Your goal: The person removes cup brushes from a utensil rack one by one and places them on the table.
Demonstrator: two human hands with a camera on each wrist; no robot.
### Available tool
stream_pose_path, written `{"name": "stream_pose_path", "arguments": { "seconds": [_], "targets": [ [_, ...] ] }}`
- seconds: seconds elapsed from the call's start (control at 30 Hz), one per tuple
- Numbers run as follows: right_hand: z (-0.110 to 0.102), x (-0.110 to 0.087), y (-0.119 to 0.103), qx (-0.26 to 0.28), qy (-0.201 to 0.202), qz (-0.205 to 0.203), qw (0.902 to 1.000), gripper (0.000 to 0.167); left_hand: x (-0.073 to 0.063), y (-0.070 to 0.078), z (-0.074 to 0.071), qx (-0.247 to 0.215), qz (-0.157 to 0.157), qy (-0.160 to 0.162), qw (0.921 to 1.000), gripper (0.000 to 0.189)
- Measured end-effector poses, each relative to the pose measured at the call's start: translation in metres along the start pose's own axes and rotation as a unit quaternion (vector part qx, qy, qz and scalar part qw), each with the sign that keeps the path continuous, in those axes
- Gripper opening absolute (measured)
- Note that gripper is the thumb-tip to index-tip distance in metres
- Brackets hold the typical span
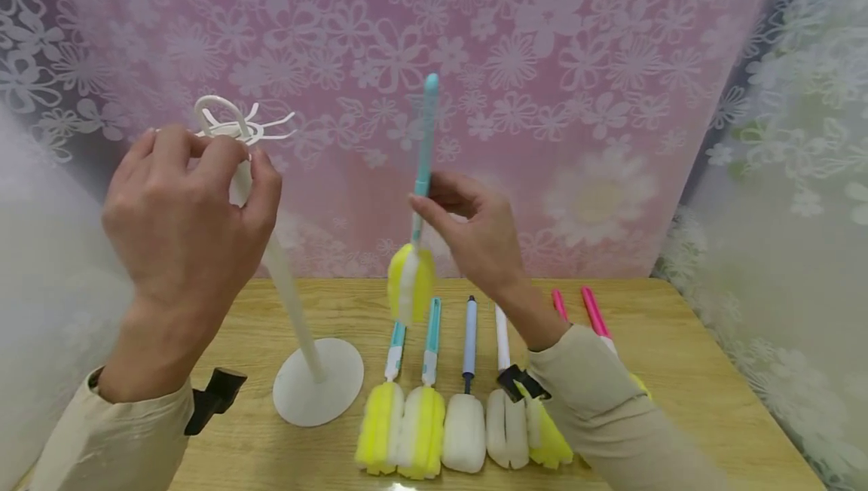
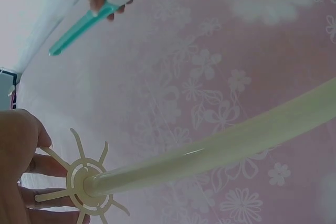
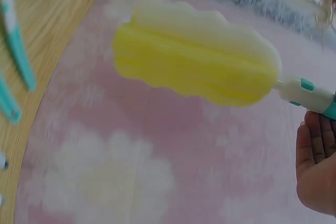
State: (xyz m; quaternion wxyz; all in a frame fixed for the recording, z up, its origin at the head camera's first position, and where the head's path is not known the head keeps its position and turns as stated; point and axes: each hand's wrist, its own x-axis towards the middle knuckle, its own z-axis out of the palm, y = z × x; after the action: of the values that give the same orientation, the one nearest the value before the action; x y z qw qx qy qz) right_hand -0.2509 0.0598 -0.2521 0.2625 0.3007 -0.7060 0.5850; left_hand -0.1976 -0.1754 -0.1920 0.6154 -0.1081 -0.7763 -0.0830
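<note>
In the head view my right hand (image 1: 481,239) pinches a sponge bottle brush (image 1: 411,284) by its teal and white handle. The brush hangs in the air, its yellow and white sponge head pointing down and its handle end up. My left hand (image 1: 186,212) grips the hooked top of a white stand, whose pole (image 1: 291,303) leans. Several curved hooks (image 1: 274,129) and a loop (image 1: 220,103) show beyond the fingers. The left wrist view shows the hook ring (image 2: 76,187) with the fingers around its hooks. The right wrist view shows the sponge (image 3: 197,59) up close.
A row of bottle brushes lies on the wooden table (image 1: 685,370): teal-handled ones (image 1: 430,340), a blue-handled one (image 1: 470,340), a white-handled one (image 1: 502,336) and pink-handled ones (image 1: 594,310), partly behind my right arm. The stand's round base (image 1: 332,401) is left of them. A flowered curtain (image 1: 515,137) hangs behind.
</note>
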Motion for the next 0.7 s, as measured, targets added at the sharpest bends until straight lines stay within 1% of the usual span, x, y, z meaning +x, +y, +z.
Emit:
{"name": "stream_pose_path", "arguments": {
  "seconds": [0.13,0.23,0.3,0.4,0.53,0.6,0.7],
  "targets": [
    [-0.048,-0.007,0.014,-0.036,0.048,0.024,0.9979,0.028,-0.001,0.0,0.0,0.0,0.001,0.002,1.0,0.042],
    [-0.087,-0.016,0.024,-0.075,0.083,0.044,0.9928,0.03,-0.001,0.0,0.001,0.001,0.002,0.006,1.0,0.042],
    [-0.112,-0.025,0.032,-0.107,0.1,0.058,0.9874,0.032,-0.001,0.0,0.001,0.002,0.003,0.008,1.0,0.043],
    [-0.149,-0.038,0.044,-0.146,0.132,0.085,0.9766,0.034,-0.001,0.0,0.002,0.003,0.003,0.012,0.9999,0.044],
    [-0.193,-0.057,0.058,-0.199,0.163,0.132,0.9573,0.038,-0.001,0.0,0.002,0.006,0.003,0.014,0.9999,0.045],
    [-0.213,-0.068,0.064,-0.22,0.162,0.163,0.9481,0.041,-0.001,0.0,0.003,0.007,0.002,0.014,0.9999,0.043],
    [-0.239,-0.085,0.072,-0.257,0.143,0.207,0.9332,0.047,-0.001,0.0,0.003,0.009,0.002,0.015,0.9998,0.042]
  ]
}}
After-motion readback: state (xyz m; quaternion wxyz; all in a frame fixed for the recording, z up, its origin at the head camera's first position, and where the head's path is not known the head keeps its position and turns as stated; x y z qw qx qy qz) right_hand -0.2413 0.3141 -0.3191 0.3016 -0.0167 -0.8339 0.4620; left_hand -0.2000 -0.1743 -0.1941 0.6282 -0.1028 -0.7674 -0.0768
